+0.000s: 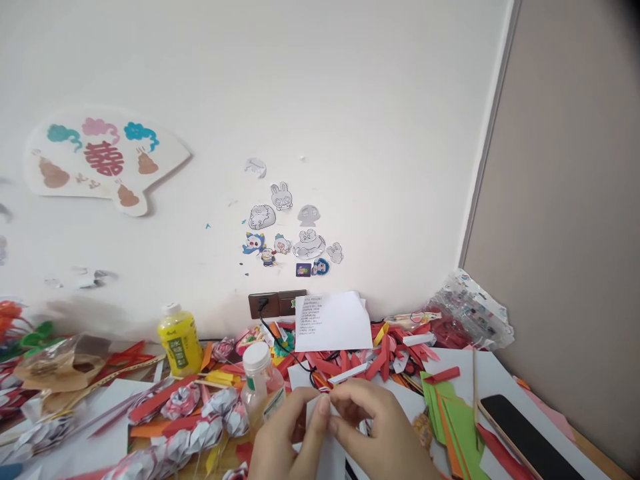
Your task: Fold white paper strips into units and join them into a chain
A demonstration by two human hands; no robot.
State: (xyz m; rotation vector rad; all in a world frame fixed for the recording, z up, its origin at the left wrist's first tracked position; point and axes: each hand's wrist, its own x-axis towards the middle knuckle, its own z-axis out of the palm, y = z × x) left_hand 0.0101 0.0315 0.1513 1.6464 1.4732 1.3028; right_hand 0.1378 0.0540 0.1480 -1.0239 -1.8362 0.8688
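At the bottom middle of the head view, my left hand point(290, 437) and my right hand point(383, 433) meet at their fingertips. Both are closed in a pinch on a white paper piece point(333, 459), whose lower part shows between the palms. The thumbs and fingers cover its upper end. Just left of my left hand stands a clear bottle with a white lid point(256, 357). Beyond the fingers lies a heap of folded red paper strips point(343, 361). Green paper sheets point(453, 427) lie to the right of my right hand.
A yellow bottle point(181, 341) stands at the back left, near crumpled white-and-red paper pieces point(200, 427). A handwritten sheet point(333, 323) leans on the wall below a brown socket point(265, 305). A black phone point(525, 437) lies at right, with plastic packaging point(473, 310) in the corner.
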